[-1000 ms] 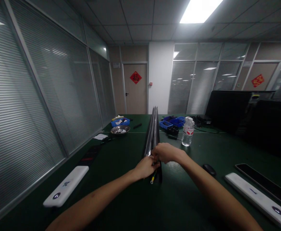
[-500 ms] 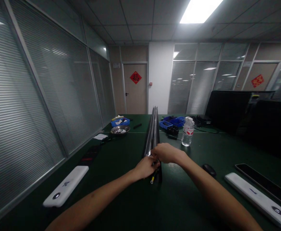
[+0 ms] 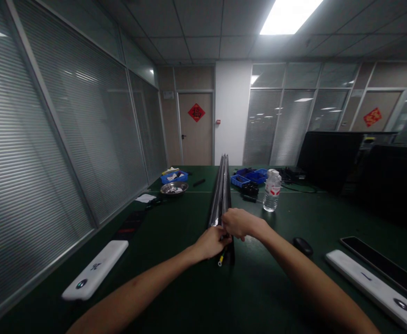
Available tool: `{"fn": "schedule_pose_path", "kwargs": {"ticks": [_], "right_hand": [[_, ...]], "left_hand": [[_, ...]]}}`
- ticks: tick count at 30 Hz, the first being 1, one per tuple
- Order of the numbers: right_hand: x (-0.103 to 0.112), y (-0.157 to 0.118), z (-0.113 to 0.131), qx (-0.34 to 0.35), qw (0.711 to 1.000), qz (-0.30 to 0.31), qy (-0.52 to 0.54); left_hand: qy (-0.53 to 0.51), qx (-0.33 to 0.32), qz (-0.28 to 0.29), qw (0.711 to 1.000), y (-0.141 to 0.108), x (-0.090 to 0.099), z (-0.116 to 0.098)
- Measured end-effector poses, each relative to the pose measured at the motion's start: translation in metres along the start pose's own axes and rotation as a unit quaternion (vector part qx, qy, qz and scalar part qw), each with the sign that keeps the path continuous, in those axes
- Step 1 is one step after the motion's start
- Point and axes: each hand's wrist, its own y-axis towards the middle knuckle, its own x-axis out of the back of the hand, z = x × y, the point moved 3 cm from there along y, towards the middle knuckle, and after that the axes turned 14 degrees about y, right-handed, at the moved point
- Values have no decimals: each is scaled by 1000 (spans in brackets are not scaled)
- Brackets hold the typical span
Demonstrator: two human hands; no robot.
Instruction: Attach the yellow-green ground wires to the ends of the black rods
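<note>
A long, shiny metal channel (image 3: 218, 199) runs lengthwise down the table, its near end beneath both hands. From under the fingers of my left hand (image 3: 208, 243) pokes a short yellow-green wire (image 3: 222, 258) with a ring-shaped end. That hand is closed around the wire at the channel's near end, thumb and fingers together. Just beyond and touching it, my right hand (image 3: 240, 221) is closed in a pinch over the channel. Whatever lies between the right fingertips is hidden by the hands.
On the right stand a water bottle (image 3: 272, 191), blue trays (image 3: 241, 180), a black mouse (image 3: 302, 246) and a white device (image 3: 373, 285). To the left lie another white device (image 3: 95, 270), a metal dish (image 3: 164, 190) and a blue basket (image 3: 173, 178). The table (image 3: 175, 218) is green.
My right hand has shifted slightly, its lower fingers now reaching a little further down beside the channel. My left hand stays nearly still by the wire.
</note>
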Motion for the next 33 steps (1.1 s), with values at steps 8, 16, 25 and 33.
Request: {"fn": "schedule_pose_path", "kwargs": {"ticks": [8, 16, 25, 33], "right_hand": [[1, -2, -5, 89, 992, -61, -64], [4, -2, -4, 74, 995, -39, -53], [3, -3, 4, 40, 996, -47, -58], [-1, 1, -1, 32, 998, -17, -45]], "left_hand": [[15, 3, -21, 1000, 1, 0, 2], [14, 3, -31, 999, 3, -1, 1], [2, 6, -5, 1000, 2, -3, 2], [-6, 12, 1, 1000, -2, 4, -4]]}}
